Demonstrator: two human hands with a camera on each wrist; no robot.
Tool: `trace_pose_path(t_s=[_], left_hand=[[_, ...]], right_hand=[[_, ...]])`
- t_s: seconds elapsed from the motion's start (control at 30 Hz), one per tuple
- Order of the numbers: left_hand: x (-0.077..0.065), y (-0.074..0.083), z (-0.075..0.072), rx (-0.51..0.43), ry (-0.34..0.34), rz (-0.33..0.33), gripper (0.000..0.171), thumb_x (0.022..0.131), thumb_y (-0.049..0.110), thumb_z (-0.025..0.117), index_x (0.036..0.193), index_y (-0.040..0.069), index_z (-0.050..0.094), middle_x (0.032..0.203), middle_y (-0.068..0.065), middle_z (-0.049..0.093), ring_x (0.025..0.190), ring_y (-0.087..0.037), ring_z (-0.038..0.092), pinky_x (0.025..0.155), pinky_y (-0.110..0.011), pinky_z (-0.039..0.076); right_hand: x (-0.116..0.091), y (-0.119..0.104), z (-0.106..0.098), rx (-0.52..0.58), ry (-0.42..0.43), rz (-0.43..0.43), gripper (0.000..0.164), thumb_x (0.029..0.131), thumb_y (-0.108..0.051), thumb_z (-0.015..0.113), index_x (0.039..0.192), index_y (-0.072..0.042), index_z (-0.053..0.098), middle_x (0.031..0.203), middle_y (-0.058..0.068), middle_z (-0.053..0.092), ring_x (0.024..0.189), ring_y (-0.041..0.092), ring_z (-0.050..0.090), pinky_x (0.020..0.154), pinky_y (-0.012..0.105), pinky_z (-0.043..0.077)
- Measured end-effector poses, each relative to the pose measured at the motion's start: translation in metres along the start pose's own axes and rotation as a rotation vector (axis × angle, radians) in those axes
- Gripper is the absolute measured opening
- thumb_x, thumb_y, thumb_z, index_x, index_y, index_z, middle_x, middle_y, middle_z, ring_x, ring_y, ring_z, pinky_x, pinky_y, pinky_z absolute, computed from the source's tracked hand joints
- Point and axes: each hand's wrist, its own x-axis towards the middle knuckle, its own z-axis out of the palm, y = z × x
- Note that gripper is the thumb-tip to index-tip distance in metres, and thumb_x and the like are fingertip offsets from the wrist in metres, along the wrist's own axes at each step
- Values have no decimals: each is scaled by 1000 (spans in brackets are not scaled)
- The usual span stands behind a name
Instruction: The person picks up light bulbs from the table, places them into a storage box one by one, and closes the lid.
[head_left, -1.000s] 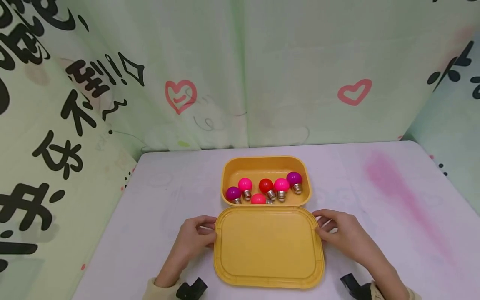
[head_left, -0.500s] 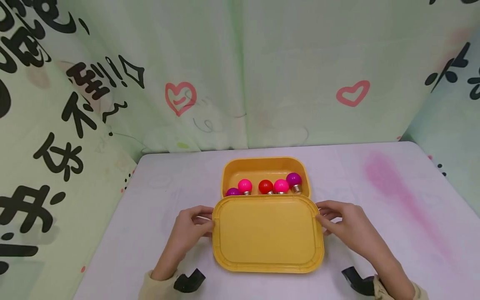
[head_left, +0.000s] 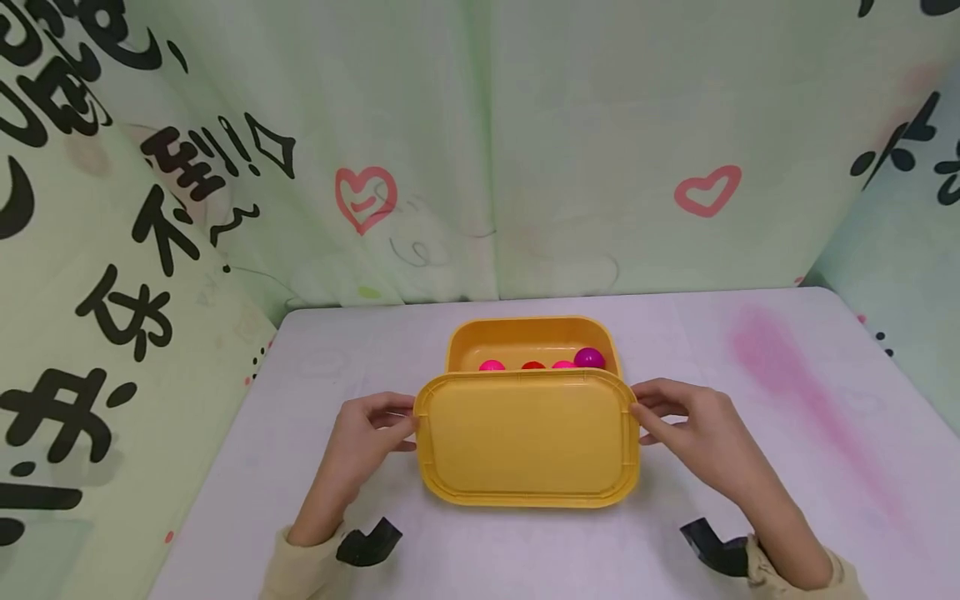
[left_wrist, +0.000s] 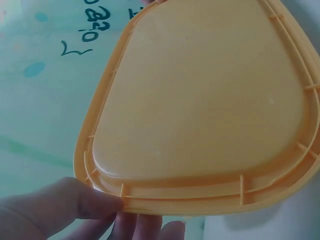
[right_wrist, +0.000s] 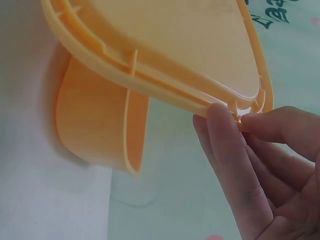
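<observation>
Both hands hold a yellow plastic lid [head_left: 528,442] between them, raised above the table. My left hand [head_left: 367,433] pinches its left edge between thumb and fingers; the left wrist view shows the thumb [left_wrist: 95,200] on the rim. At the opposite edge my right hand [head_left: 693,429] pinches it the same way. Behind the lid stands a yellow box [head_left: 525,337], its near part hidden. Inside it the tops of several bulbs show: a purple bulb [head_left: 589,358], a red bulb [head_left: 533,366] and pink ones. In the right wrist view the box wall [right_wrist: 95,115] appears beyond the lid.
A white-covered table [head_left: 750,467] with a pink stain lies under everything. Pale green curtains [head_left: 585,125] with black lettering and pink hearts rise behind and at both sides. A black strap piece [head_left: 716,550] sits at each cuff.
The lid, held by both hands, has moved away from the person and over the box's near side. More of the bulbs is covered now, including the front purple and pink ones.
</observation>
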Motion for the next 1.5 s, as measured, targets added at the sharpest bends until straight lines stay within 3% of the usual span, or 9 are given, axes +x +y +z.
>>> trace_pose_path(t_s=[0.23, 0.47, 0.9, 1.23, 1.5], left_hand=[[4, 15, -7, 3, 26, 38, 22, 90, 6, 70, 112, 2, 71, 109, -13, 71, 93, -23, 70, 72, -31, 61], [3, 25, -14, -14, 13, 108, 23, 91, 10, 72, 112, 1, 72, 109, -14, 72, 94, -22, 70, 73, -29, 61], [6, 35, -23, -104, 12, 261, 24, 89, 8, 74, 110, -2, 72, 111, -15, 71, 98, -20, 69, 76, -33, 61], [14, 34, -18, -114, 14, 230, 26, 89, 13, 75, 112, 2, 72, 113, -11, 71, 105, -21, 67, 90, -26, 56], [19, 28, -16, -133, 2, 245, 24, 91, 11, 72, 113, 3, 72, 114, -10, 71, 106, -18, 68, 91, -25, 55]], right_hand=[[2, -12, -7, 14, 57, -59, 18, 95, -15, 67, 110, -5, 69, 102, 11, 73, 75, 8, 72, 70, 27, 60], [4, -17, -14, 17, 113, -115, 18, 95, -13, 67, 111, -6, 69, 104, 11, 73, 77, 7, 71, 69, 17, 57], [9, -23, -22, 83, 151, -136, 19, 94, -16, 69, 112, -9, 69, 107, 8, 71, 91, -2, 67, 77, 10, 53], [17, -16, -20, 130, 139, -119, 22, 98, -15, 63, 117, -6, 66, 115, 10, 67, 97, -3, 64, 82, 8, 50], [23, -11, -17, 144, 129, -67, 21, 103, -20, 55, 114, -9, 68, 112, 7, 66, 95, 0, 68, 85, 8, 49]])
